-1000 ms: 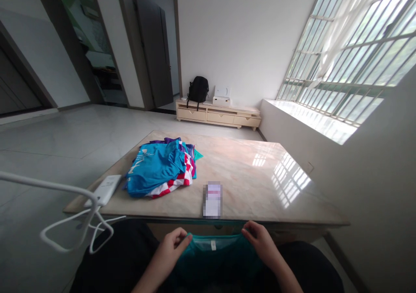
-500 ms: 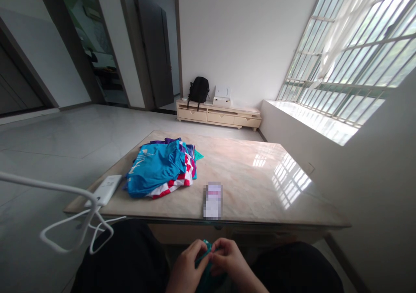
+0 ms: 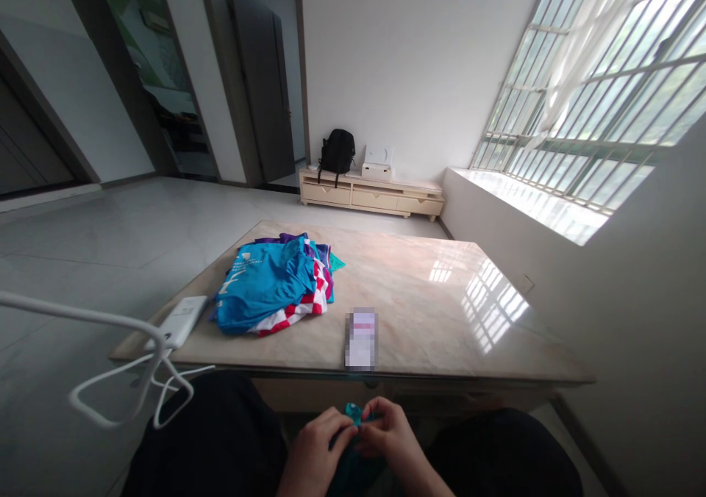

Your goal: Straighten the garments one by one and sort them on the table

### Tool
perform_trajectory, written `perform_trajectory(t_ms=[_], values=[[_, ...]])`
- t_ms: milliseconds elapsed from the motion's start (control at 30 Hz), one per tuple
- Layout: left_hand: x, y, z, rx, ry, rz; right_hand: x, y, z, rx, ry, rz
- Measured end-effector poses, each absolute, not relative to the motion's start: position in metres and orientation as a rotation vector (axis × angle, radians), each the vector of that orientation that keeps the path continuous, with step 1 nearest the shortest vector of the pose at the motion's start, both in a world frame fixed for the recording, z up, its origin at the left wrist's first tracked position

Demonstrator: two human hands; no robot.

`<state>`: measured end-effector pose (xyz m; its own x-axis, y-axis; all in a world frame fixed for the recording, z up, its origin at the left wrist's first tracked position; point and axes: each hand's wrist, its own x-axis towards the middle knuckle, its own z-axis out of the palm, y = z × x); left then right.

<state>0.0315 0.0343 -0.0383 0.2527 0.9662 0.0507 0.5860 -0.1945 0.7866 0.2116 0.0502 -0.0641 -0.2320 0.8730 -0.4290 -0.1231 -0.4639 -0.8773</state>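
Between my knees, below the table's front edge, a teal piece of cloth [image 3: 353,412] is pinched in both hands. My left hand [image 3: 320,442] grips it from the left with thumb and fingers together. From the right, my right hand [image 3: 389,431] pinches it, the fingertips of both hands almost meeting. A small bunched bit of the cloth sticks up between them; the rest hangs darkly below, largely hidden by the hands. What kind of garment it is, I cannot tell.
On the marble-topped table [image 3: 419,306] lies a pile of blue, purple and red-white checked clothes [image 3: 270,284]. A blurred-out phone-like object [image 3: 362,340] is near the front edge. At the left are a white power bank-like box [image 3: 184,320] and a white cable [image 3: 126,322].
Both hands have shifted slightly, and the fingers have moved a little on the cloth. More of the teal cloth now shows bunched above the fingertips. The pile on the table is unchanged.
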Motion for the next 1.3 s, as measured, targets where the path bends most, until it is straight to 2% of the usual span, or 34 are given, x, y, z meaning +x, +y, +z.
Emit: perform_trajectory(t_ms=[733,1067,1200,1300], values=[[0.033,0.028,-0.049,2.37,1.563,0.591,0.202,0.051,-0.078,-1.285,-0.836,1.752],[0.035,0.029,-0.034,2.239,1.583,0.406,0.203,0.046,-0.069,-1.271,-0.869,1.784],[0.032,0.032,-0.035,2.115,1.551,0.533,0.207,0.046,-0.062,-1.249,-0.962,1.775],[0.032,0.032,-0.033,1.97,1.438,0.738,0.219,0.049,-0.056,-1.258,-1.2,1.621]])
